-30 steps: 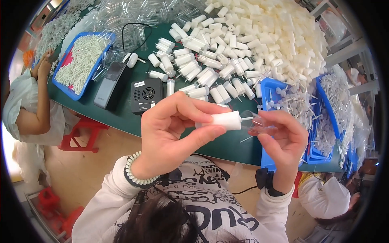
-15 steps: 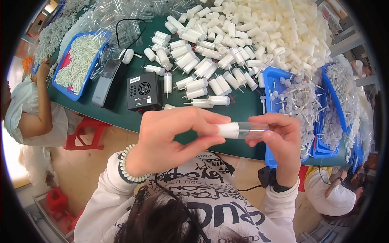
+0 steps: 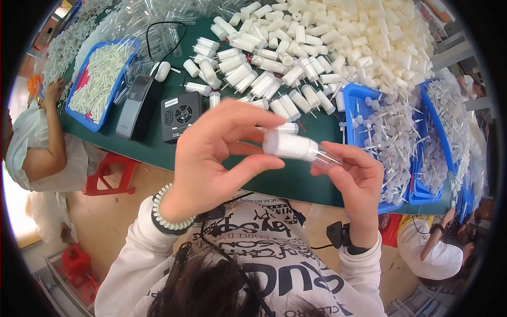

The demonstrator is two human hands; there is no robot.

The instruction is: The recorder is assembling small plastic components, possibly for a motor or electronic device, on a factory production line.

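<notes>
In front of me is a clear plastic tube (image 3: 328, 157) with a white foam cylinder (image 3: 293, 146) inside, tilted slightly down toward the right. The thumb and fingers of my right hand (image 3: 355, 177) are closed on its clear right end. My left hand (image 3: 214, 153) is at the other end with thumb and forefinger spread apart. Whether its other fingers touch the tube from behind, I cannot tell. Beyond my hands, several similar white-filled tubes (image 3: 265, 84) with thin stems lie on the green table (image 3: 153, 158).
Loose white foam cylinders (image 3: 359, 37) are heaped at the back. Blue trays (image 3: 351, 127) of small white stemmed parts stand right; another blue tray (image 3: 95, 124) of pale sticks is left. A black box with a fan grille (image 3: 182, 119) and a dark grey device (image 3: 134, 108) stand between. Other people sit at both sides.
The white cylinder now sits deeper in the tube, toward its left end. My left thumb and forefinger have parted from it, and the tube has tilted.
</notes>
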